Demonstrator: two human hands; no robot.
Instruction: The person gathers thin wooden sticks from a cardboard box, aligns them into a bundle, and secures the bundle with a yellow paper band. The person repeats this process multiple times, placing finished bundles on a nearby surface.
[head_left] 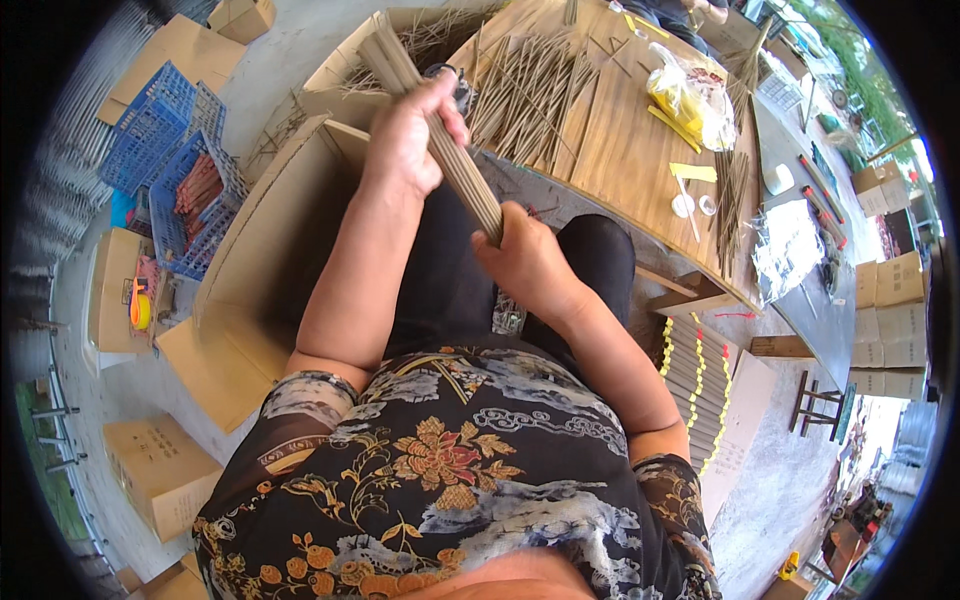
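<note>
**Caught a proper two-handed grip**

So the person in the black floral top (470,450) had a tight, straight bundle of thin, tan-grey sticks (462,178) in both bare hands, held at a slant above the lap, just short of the table. The left hand (402,148) was higher up, fingers curled around the sticks, with the top end poking out past the fist. The right hand (530,262) was closed around the lower end, fingers pressed in against it, though I couldn't tell how the ones underneath sat.

Right beyond them was a brown wooden tabletop (622,150) with a messy heap of loose brown sticks (525,95) spread across its near left part. Further right on it was a clear plastic bag with yellow stuff inside (690,100).

A big, open brown cardboard box (262,235) stood just beside the left forearm. Past that, on the floor, was a blue plastic crate (185,262) holding reddish-brown bundles (198,188). Over on the right, below the table edge, lay a row of tan bundles with yellow bands (694,385). Someone else's hand (712,12) showed at the table's far side.
</note>
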